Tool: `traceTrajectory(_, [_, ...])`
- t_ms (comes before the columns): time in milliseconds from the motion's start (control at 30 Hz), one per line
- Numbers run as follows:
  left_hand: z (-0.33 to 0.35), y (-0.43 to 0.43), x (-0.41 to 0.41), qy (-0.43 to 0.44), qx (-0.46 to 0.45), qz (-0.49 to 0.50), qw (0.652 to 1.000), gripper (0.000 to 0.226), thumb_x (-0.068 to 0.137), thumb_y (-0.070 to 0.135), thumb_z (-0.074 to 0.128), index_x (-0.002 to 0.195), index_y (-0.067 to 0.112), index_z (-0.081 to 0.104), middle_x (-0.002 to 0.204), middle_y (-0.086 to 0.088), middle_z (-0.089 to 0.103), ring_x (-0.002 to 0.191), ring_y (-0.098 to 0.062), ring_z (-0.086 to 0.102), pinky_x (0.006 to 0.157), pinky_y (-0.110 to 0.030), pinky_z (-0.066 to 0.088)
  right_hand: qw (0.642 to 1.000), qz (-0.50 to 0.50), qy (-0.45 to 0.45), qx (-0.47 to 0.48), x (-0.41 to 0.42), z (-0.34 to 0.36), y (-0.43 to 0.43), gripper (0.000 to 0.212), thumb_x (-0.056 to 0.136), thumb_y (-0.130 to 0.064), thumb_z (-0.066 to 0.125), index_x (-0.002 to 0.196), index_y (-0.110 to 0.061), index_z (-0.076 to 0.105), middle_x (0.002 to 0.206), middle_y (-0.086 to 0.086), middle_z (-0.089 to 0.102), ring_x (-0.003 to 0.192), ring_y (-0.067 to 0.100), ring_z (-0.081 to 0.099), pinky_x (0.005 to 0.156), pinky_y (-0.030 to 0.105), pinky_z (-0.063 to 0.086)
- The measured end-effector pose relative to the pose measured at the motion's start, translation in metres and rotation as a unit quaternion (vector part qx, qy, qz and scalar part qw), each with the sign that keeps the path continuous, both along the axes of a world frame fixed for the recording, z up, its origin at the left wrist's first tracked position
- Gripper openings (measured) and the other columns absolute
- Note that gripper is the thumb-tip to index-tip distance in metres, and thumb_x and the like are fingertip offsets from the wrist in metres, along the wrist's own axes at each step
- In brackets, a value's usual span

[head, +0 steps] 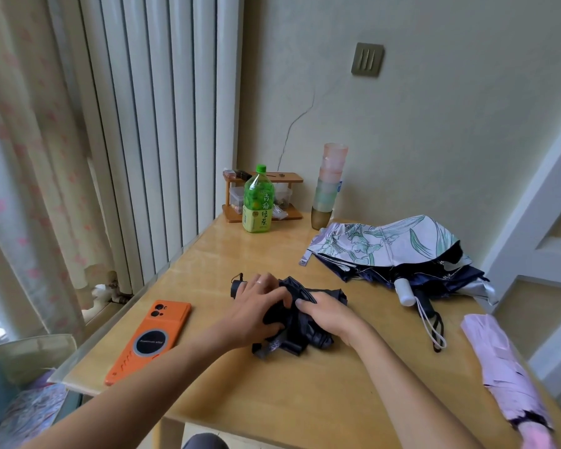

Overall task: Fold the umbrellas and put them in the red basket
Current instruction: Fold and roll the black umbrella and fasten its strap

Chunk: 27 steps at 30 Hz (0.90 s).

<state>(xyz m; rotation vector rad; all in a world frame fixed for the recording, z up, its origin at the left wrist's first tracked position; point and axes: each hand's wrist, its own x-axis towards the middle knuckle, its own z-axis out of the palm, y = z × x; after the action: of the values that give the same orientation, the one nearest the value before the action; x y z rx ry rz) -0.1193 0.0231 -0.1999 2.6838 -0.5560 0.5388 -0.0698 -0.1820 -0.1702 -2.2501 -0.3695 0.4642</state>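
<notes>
From the head camera, a black umbrella (297, 332) lies collapsed in the middle of the wooden tabletop (305, 400), its canopy bunched and loose. Both hands are on it. The left hand (259, 306), with a ring on one finger, has its fingers curled over the end nearer the handle and its thumb tucked under the fabric, so it grips the umbrella. The stubby black handle pokes out just beyond its fingertips. The right hand (329, 311) is closed around the crumpled cloth just beside the left, and the two almost touch. To the right, well apart, a floral umbrella (386, 244) lies half collapsed with its white handle and wrist strap pointing toward the person. A lilac umbrella (499, 361) lies folded along the right edge of the tabletop. An orange phone (149, 341) lies face down near the left edge. At the far side by the wall stand a green tea bottle (258, 202), a small wooden rack (292, 179) behind it, and a stack of pastel cups (329, 186).
</notes>
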Motion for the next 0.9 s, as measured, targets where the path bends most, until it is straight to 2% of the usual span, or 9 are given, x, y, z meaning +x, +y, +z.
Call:
traceTrajectory(67, [-0.002,-0.003,0.001,-0.051,0.027,-0.01,0.998,0.033,0.073,0.034,0.071,0.104,0.04,0.06,0.114,0.008,0.042,0.108,-0.016,0.038,0.086,-0.033,0.027,1.0,-0.002,0.0,-0.004,0.001,-0.001,0.0,0.027,0.103,-0.042,0.049,0.102,-0.025,0.07,0.106,0.001,0.076,0.099,0.019,0.07,0.093,0.036,0.05])
traceTrajectory(167, [-0.002,-0.008,0.004,-0.102,0.01,-0.014,0.995,0.018,0.082,0.031,0.071,0.099,0.037,0.071,0.106,0.011,0.055,0.105,-0.017,0.048,0.089,-0.035,0.035,1.0,-0.001,0.006,0.0,-0.001,0.001,0.0,0.031,0.101,-0.045,0.049,0.105,-0.022,0.07,0.11,0.003,0.075,0.106,0.023,0.07,0.099,0.04,0.05])
traceTrajectory(233, [0.001,-0.011,0.006,-0.076,-0.054,0.01,0.996,0.009,0.091,0.028,0.068,0.096,0.03,0.076,0.098,0.011,0.061,0.098,-0.017,0.052,0.084,-0.036,0.04,1.0,-0.004,0.01,0.001,-0.001,0.001,0.0,0.032,0.102,-0.045,0.049,0.106,-0.021,0.07,0.107,0.001,0.076,0.104,0.021,0.07,0.097,0.038,0.05])
traceTrajectory(300, [0.005,-0.014,0.008,-0.015,-0.115,0.033,0.993,0.012,0.096,0.025,0.067,0.092,0.018,0.076,0.089,0.009,0.06,0.092,-0.02,0.053,0.077,-0.038,0.044,1.0,-0.004,0.009,-0.001,-0.002,0.002,0.0,0.036,0.099,-0.049,0.051,0.105,-0.019,0.07,0.101,-0.002,0.076,0.099,0.02,0.07,0.09,0.037,0.049])
traceTrajectory(367, [0.007,-0.016,0.008,0.041,-0.157,0.05,0.985,0.017,0.098,0.021,0.063,0.088,0.011,0.073,0.084,0.009,0.054,0.09,-0.02,0.052,0.073,-0.035,0.04,1.0,-0.008,0.012,-0.001,0.0,0.001,0.001,0.04,0.097,-0.052,0.052,0.106,-0.018,0.069,0.105,0.004,0.076,0.103,0.024,0.07,0.094,0.039,0.049])
traceTrajectory(533, [0.005,-0.012,0.006,0.079,-0.216,0.038,0.972,0.018,0.096,0.031,0.067,0.085,0.018,0.074,0.09,0.009,0.06,0.095,-0.012,0.052,0.085,-0.038,0.046,1.0,-0.022,0.019,0.007,-0.001,0.003,0.0,0.034,0.105,-0.045,0.047,0.108,-0.019,0.069,0.114,0.006,0.075,0.11,0.022,0.068,0.097,0.036,0.049])
traceTrajectory(667, [0.01,-0.005,-0.004,0.052,-0.161,0.013,0.986,0.019,0.092,0.042,0.068,0.082,0.027,0.072,0.095,0.019,0.053,0.099,-0.009,0.044,0.092,-0.039,0.038,0.999,-0.023,0.028,0.016,-0.003,0.004,-0.001,0.038,0.106,-0.047,0.043,0.119,-0.021,0.068,0.121,-0.001,0.072,0.116,0.017,0.064,0.108,0.038,0.045])
traceTrajectory(767, [0.015,0.004,-0.02,0.016,-0.093,-0.027,0.995,0.03,0.085,0.058,0.061,0.08,0.03,0.071,0.098,0.021,0.046,0.105,-0.01,0.039,0.092,-0.035,0.033,1.0,-0.019,0.02,0.009,-0.004,0.005,0.0,0.043,0.105,-0.048,0.043,0.122,-0.015,0.065,0.127,0.009,0.068,0.121,0.025,0.061,0.108,0.041,0.044])
traceTrajectory(900, [0.007,0.013,-0.038,-0.011,0.023,-0.086,0.996,0.017,0.082,0.045,0.067,0.083,0.029,0.073,0.098,0.019,0.044,0.1,-0.009,0.037,0.084,-0.035,0.038,1.0,-0.023,-0.004,-0.018,-0.009,0.01,0.006,0.047,0.108,-0.043,0.041,0.124,-0.005,0.062,0.132,0.015,0.063,0.122,0.03,0.059,0.105,0.041,0.045])
